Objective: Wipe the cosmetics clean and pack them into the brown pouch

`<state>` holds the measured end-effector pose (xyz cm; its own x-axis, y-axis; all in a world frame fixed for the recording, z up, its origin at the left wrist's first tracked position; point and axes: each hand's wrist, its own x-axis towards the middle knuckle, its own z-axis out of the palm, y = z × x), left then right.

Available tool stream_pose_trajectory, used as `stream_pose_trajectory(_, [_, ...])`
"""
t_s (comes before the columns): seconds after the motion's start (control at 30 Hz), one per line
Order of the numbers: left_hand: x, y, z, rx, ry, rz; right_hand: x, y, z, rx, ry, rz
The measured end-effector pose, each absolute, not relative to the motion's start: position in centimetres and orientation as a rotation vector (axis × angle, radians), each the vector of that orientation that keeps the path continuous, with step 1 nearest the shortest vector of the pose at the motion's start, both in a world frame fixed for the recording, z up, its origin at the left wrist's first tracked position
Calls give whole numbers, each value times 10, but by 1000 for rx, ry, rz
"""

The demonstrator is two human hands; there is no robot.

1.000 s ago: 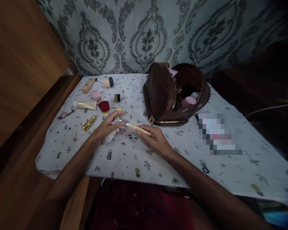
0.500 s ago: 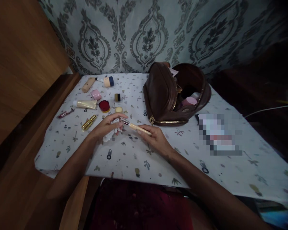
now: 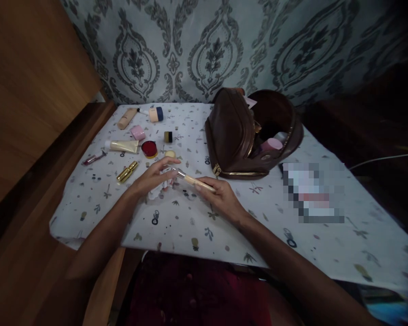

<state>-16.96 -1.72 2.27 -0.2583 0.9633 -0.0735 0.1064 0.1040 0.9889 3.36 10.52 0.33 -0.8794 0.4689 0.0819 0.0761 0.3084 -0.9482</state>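
A makeup brush with a pale wooden handle (image 3: 191,180) and a silver ferrule is gripped by my right hand (image 3: 218,194). Its bristle end points left and reaches my left hand (image 3: 156,174). That hand holds a crumpled white tissue (image 3: 155,192), with the thumb beside the ferrule and the index finger raised above it. The bristles are mostly hidden by the fingers and tissue. Just behind my left hand lies a small cream-coloured round item (image 3: 170,154). A gold tube (image 3: 127,172) lies to its left, and a round dark red pot (image 3: 149,149) sits farther back.
Several cosmetics lie at the back left, among them a cream tube (image 3: 124,146), a pink item (image 3: 138,132) and a jar with a dark blue lid (image 3: 156,114). An open brown bag (image 3: 229,129) stands behind my right hand. A blurred-out object (image 3: 311,192) lies to the right.
My left index finger has lifted a little from the brush's ferrule. The brush and tissue stay in nearly the same place; the whole view has shifted slightly.
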Motion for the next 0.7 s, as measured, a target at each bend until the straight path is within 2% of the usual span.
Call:
stream_pose_trajectory(0.47, [-170,-16,20,1061,1575,1195,34,105,1,-515,-2279,1610])
stream_pose_trajectory(0.7, [-170,-17,19,1190,1484,1296,33,105,2,-508,-2189,1772])
